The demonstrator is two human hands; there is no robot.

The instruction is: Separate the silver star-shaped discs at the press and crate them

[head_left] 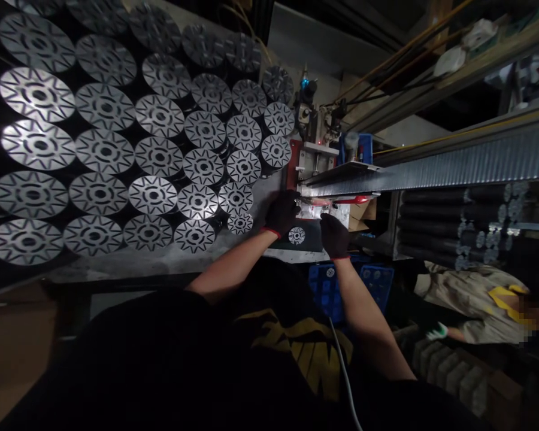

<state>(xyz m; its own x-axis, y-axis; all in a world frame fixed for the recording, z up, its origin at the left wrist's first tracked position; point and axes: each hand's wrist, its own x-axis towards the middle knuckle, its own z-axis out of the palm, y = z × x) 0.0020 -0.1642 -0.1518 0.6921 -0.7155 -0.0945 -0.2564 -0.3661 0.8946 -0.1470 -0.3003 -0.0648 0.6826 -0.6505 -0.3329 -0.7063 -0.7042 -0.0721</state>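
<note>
My left hand (282, 212), in a dark glove with a red cuff, reaches to the left side of a lit metal fixture (317, 158). Dark shadow hides how its fingers are bent. My right hand (335, 236), gloved the same way, is at the near right of the fixture, its fingertips pointing toward the bright spot; their grip is too dark to make out. Between the hands a small star-patterned metal disc (296, 235) faces up on a dark surface. Just beyond my right hand lies a red-handled tool (359, 199).
Rows of stacked star-patterned discs (202, 166) fill the bench on the left. A long rail of packed thin metal pieces (453, 160) runs right from the fixture. Blue trays (323, 293) sit below my right arm. A co-worker (476, 299) is at the lower right.
</note>
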